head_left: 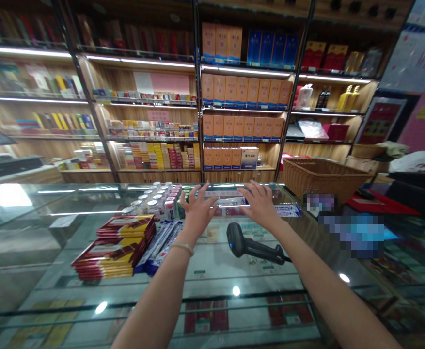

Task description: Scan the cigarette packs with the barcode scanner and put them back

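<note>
Both my arms stretch forward over a glass counter. My left hand (197, 208) is open with its fingers spread, near some small cartons (171, 206) and a green pack partly behind it. My right hand (259, 203) is open too, its fingers apart beside a white-and-blue packet (230, 201) that lies between the hands. Below the right hand rests a black barcode scanner (252, 246). Left of my left forearm are stacked red-and-yellow chocolate bar packs (119, 249) and long blue-and-white packets (159, 245). More blue-and-white packets (288, 210) lie right of my right hand.
Several clear-topped containers (154, 201) stand behind the chocolate packs. A wicker basket (323, 177) sits at the counter's right far side. Wooden shelves with orange boxes (246, 90) line the back wall. The glass counter (208, 276) has goods inside beneath its top.
</note>
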The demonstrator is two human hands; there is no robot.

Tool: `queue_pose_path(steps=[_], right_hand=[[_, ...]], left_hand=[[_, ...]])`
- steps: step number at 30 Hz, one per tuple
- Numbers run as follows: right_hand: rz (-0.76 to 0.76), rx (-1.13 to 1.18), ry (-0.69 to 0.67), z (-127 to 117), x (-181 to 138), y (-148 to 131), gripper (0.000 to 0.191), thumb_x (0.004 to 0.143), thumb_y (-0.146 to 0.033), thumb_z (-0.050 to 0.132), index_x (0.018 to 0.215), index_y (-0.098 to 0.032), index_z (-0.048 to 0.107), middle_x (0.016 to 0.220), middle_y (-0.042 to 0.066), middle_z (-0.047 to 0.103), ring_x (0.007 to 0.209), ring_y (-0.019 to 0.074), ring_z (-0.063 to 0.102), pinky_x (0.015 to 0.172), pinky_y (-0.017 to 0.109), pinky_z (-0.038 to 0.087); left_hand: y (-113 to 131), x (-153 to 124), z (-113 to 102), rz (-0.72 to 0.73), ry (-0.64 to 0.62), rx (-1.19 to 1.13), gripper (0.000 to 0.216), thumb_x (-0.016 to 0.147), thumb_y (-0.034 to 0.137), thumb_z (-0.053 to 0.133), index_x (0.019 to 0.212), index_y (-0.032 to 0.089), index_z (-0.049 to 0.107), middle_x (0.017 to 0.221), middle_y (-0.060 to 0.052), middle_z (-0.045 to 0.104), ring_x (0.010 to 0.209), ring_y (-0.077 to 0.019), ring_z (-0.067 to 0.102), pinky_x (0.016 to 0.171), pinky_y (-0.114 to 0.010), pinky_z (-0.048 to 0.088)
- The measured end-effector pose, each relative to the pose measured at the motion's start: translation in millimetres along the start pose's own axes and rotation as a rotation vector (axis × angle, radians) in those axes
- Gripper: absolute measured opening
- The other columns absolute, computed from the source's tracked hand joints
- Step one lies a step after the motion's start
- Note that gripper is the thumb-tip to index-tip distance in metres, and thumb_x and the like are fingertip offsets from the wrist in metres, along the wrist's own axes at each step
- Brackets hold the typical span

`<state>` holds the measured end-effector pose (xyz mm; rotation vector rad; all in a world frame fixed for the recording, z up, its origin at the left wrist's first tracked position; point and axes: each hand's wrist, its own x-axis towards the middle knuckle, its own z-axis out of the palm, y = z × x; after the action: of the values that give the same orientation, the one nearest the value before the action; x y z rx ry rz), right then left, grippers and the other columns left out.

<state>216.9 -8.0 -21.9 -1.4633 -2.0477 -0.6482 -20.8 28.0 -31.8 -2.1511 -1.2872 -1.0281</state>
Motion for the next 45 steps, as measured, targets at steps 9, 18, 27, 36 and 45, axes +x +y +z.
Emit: queue_pose_path(steps=[9,18,27,36,45], right_hand=[[0.019,-0.001,0.072,26.8,-17.7,0.1,0.041,0.094,-0.039,0.064,0.133,-0.027,0.061,0.150,0.012,0.053,0.147,0.0308,0.034,0.121,0.053,0.012],[-0.046,-0.080,0.267,34.0,-18.0,2.7,0.030,0.091,-0.033,0.070,0.119,-0.028,0.065,0.139,0.010,0.062,0.138,0.0283,0.043,0.118,0.050,0.015],[-0.058,-0.076,0.324,31.3,-16.7,3.5,0.011,0.091,-0.027,0.070,0.102,-0.030,0.070,0.133,0.005,0.067,0.135,0.0256,0.047,0.117,0.048,0.014],[0.009,-0.026,0.324,28.1,-15.6,0.6,0.004,0.093,-0.032,0.069,0.094,-0.030,0.073,0.134,0.004,0.067,0.135,0.0271,0.046,0.115,0.049,0.015],[0.186,0.189,0.146,21.4,-17.0,-1.9,0.009,0.093,-0.034,0.068,0.094,-0.030,0.077,0.144,0.007,0.058,0.139,0.0317,0.038,0.111,0.056,0.024]], left_hand=[[1.7,-0.4,1.0,0.034,-0.028,0.020,0.024,0.085,0.036,0.076,0.109,0.036,0.076,0.157,-0.004,0.051,0.145,-0.0374,0.039,0.119,-0.069,0.012],[8.7,-0.9,0.6,0.110,-0.066,0.010,0.022,0.085,0.033,0.076,0.108,0.036,0.076,0.156,-0.004,0.052,0.145,-0.0366,0.041,0.118,-0.071,0.015],[12.8,-1.7,1.4,0.130,-0.067,-0.001,0.017,0.090,0.033,0.071,0.106,0.034,0.076,0.156,-0.004,0.053,0.145,-0.0364,0.041,0.118,-0.071,0.013],[14.5,-1.3,2.4,0.126,-0.030,-0.010,0.012,0.094,0.033,0.065,0.097,0.032,0.076,0.151,-0.003,0.057,0.144,-0.0350,0.043,0.119,-0.070,0.010],[10.6,-1.8,4.1,0.088,0.058,0.007,0.045,0.080,0.032,0.080,0.123,0.036,0.068,0.159,-0.007,0.049,0.143,-0.0353,0.043,0.122,-0.065,0.010]])
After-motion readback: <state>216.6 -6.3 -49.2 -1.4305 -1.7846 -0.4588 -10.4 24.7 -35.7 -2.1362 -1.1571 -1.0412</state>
